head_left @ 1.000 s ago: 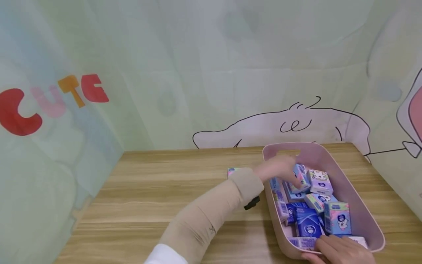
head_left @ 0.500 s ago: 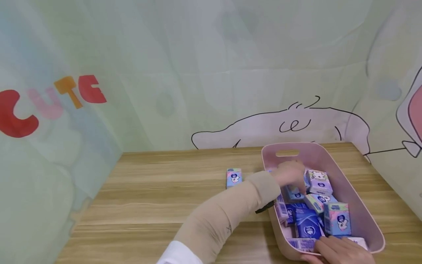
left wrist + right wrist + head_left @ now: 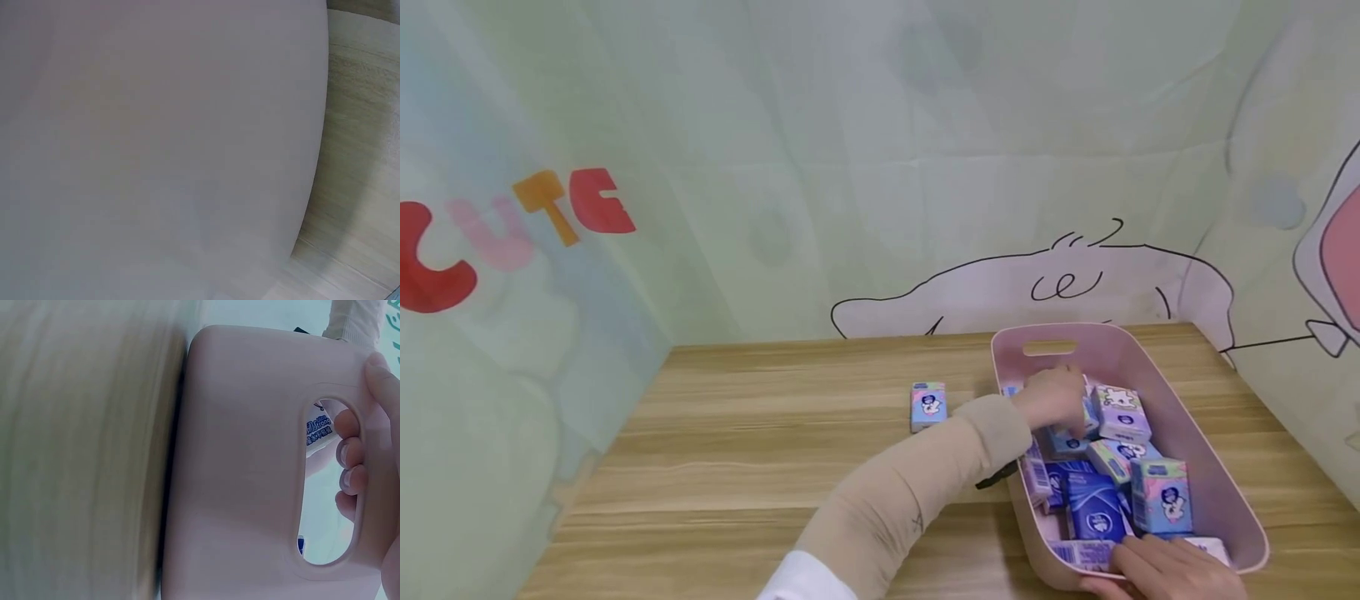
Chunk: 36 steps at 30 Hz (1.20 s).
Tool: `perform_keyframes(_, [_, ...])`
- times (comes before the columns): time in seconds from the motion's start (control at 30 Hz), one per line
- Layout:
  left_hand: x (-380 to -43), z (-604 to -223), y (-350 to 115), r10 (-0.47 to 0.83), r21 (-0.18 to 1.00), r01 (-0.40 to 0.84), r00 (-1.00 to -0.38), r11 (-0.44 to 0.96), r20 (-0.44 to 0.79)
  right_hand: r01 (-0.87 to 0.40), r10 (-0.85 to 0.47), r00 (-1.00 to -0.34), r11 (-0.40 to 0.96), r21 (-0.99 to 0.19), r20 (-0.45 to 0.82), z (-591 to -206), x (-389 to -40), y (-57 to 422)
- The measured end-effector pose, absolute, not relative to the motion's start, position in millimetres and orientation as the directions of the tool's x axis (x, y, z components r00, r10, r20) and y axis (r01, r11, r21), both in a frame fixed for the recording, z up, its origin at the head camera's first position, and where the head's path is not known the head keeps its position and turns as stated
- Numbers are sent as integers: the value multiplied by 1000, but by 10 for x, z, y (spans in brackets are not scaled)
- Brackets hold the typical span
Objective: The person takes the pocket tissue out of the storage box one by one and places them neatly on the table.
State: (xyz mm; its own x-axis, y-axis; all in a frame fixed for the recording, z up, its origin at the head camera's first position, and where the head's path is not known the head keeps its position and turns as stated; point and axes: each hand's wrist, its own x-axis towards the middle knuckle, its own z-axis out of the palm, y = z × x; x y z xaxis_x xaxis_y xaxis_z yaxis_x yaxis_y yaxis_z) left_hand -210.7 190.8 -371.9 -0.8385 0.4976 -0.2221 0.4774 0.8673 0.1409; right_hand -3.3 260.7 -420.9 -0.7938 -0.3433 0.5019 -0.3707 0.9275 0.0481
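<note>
My left hand (image 3: 1055, 398) reaches down into a pink plastic basket (image 3: 1208, 442), among small tissue packs at its far left side. Its fingers point downward, with a blue-and-pink tissue pack (image 3: 1089, 412) right beside them; whether they pinch it is hidden. My right hand (image 3: 1172, 571) grips the basket's near end, its fingers (image 3: 354, 452) curled through the handle slot in the right wrist view. Several tissue packs lie in the basket, including a dark blue one (image 3: 1096, 510) and a purple one (image 3: 1122, 414). A pale basket wall (image 3: 156, 144) fills most of the left wrist view.
A single tissue pack (image 3: 928, 407) stands on the wooden table (image 3: 760, 433), left of the basket and just beyond my left forearm. Behind the table hangs a printed backdrop (image 3: 880, 167), close to the basket's far end.
My left hand has shifted and lowered slightly within the basket, and its forearm has swung right, uncovering the single tissue pack on the table. My right hand keeps its grip.
</note>
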Motion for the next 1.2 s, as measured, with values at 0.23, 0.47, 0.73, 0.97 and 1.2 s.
perform_keyframes(0.23, [-2084,-3644,1813,533,174,506,-820,845,-206,-363,-331,-802,931,35,497,-4225,-42,2597])
perform_keyframes(0.47, [-2101,-3368,1652,655,278,603,-739,748,-157,-379,-343,-790,925,34,509,-4235,-60,2613])
perform_keyframes(0.73, [-2204,-2872,1293,696,442,609,-716,659,-50,-385,-352,-784,922,44,511,-4238,-40,2629])
perform_keyframes(0.97, [-2261,-2650,758,645,559,591,-754,582,127,-372,-339,-800,928,35,496,-4217,-23,2608])
perform_keyframes(1.2, [-2356,-2715,154,580,514,550,-806,659,119,-369,-339,-805,929,36,487,-4209,-28,2597])
